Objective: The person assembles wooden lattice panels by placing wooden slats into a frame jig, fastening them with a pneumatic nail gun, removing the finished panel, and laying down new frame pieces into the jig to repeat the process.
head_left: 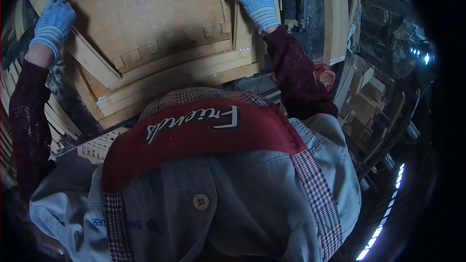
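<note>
A wooden panel (145,12) lies in front of me, with small wooden blocks along its edges. My left hand (54,23), in a blue-white knitted glove, closes over a wooden slat (92,58) that slants along the panel's left side. On the right side, my right hand (255,1), gloved alike, rests across an upright wooden board (245,29). Its thumb is stretched out to the left, apart from the fingers. Layered wooden strips (184,70) run along the near edge and meet the slat and the board at the corners.
A power tool (291,0), perhaps a nail gun, lies right of the panel. Beyond it is a stack of wooden strips (335,24). More slats (60,116) are piled at the lower left. Wood pieces (364,92) crowd a rack on the right. My red apron (204,128) is close to the near edge.
</note>
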Available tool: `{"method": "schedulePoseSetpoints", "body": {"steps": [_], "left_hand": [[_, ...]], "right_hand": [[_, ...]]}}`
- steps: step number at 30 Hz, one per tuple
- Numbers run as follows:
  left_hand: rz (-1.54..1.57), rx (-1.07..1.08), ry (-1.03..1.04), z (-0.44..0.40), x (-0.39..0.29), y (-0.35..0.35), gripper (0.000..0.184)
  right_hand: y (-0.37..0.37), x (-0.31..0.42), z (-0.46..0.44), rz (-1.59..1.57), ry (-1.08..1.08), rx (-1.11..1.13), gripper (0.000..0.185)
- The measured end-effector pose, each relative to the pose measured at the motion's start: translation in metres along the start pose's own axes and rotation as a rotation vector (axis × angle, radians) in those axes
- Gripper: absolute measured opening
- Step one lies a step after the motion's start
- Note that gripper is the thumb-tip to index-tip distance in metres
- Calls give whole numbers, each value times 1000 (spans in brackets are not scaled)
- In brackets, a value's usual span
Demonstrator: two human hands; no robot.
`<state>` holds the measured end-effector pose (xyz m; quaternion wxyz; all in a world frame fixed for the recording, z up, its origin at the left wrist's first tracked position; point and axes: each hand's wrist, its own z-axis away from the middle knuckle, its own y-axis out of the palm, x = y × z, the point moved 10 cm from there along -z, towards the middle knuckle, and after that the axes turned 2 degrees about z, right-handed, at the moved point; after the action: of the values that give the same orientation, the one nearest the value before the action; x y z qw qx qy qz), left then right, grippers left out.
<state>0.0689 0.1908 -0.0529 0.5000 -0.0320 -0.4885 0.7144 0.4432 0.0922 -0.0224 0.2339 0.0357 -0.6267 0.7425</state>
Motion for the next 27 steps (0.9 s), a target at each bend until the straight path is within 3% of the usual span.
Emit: {"method": "schedulePoseSetpoints", "body": {"steps": [9, 14, 18, 22, 27], "left_hand": [[-74, -44, 45, -6, -14, 14, 18], [54, -184, 31, 5, -7, 9, 15], [159, -211, 65, 16, -23, 4, 15], [218, -229, 112, 20, -37, 3, 14], [239, -234, 156, 19, -46, 4, 13]], "right_hand": [[23, 6, -1, 303, 3, 105, 87], [26, 7, -5, 465, -60, 12, 98], [21, 6, -3, 483, -98, -95, 95], [16, -1, -2, 439, -1, -45, 94], [16, -2, -2, 476, -70, -115, 94]]}}
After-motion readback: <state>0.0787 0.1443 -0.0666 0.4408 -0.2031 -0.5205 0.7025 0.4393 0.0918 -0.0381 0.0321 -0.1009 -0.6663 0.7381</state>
